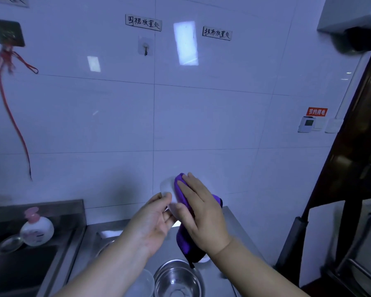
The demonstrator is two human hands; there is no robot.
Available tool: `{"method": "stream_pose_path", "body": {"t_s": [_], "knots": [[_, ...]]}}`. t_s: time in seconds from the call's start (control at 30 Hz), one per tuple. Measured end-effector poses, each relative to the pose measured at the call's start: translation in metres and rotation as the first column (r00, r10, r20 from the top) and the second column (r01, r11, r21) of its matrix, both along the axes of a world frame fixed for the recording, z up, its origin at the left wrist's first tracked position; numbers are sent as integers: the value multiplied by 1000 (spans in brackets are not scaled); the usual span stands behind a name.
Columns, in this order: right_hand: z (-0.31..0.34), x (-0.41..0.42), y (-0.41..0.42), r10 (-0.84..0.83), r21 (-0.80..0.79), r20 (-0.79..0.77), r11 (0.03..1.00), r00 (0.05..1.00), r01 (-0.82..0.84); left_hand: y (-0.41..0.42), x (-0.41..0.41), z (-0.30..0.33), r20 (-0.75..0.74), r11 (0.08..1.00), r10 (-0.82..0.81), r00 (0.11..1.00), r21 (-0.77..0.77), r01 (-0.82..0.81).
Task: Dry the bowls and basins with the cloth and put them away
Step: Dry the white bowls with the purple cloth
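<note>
Wall labels read 围裙放置处 (143, 22) and 抹布放置处 (217, 33); a red sign (316, 112) reads 节约用电.

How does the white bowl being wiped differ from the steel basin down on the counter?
The white bowl is pale and matte, gripped in the air by the left hand with the purple cloth pressed on it by the right hand. The steel basin is shiny metal, looks larger, and rests upright, untouched, on the counter. Both are round.
</note>
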State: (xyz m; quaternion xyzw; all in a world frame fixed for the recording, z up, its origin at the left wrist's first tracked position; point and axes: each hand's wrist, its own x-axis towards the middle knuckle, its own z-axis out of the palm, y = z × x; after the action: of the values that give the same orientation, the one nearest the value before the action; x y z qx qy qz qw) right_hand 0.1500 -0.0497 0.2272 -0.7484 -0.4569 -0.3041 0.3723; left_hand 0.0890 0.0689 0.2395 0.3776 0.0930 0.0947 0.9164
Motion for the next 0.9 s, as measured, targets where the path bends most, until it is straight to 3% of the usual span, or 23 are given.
{"method": "stream_pose_path", "body": {"t_s": [0.17,0.37,0.47,0.73,0.9], "knots": [[-12,4,-4,-24,83,221,997,975,6,-8,2,9,7,991,19,1000,-132,-18],[-21,10,-7,-29,38,478,999,878,12,-15,8,9,-4,983,-25,1000,-185,24],[-21,15,-10,-33,72,519,997,854,-6,-17,8,8,2,969,-26,1000,-245,25],[-29,13,-19,0,209,303,976,953,-67,-9,-2,0,40,955,-55,998,-289,65],[-31,6,-19,99,348,17,932,995,-99,8,-8,-6,73,971,-101,992,-211,114]]}}
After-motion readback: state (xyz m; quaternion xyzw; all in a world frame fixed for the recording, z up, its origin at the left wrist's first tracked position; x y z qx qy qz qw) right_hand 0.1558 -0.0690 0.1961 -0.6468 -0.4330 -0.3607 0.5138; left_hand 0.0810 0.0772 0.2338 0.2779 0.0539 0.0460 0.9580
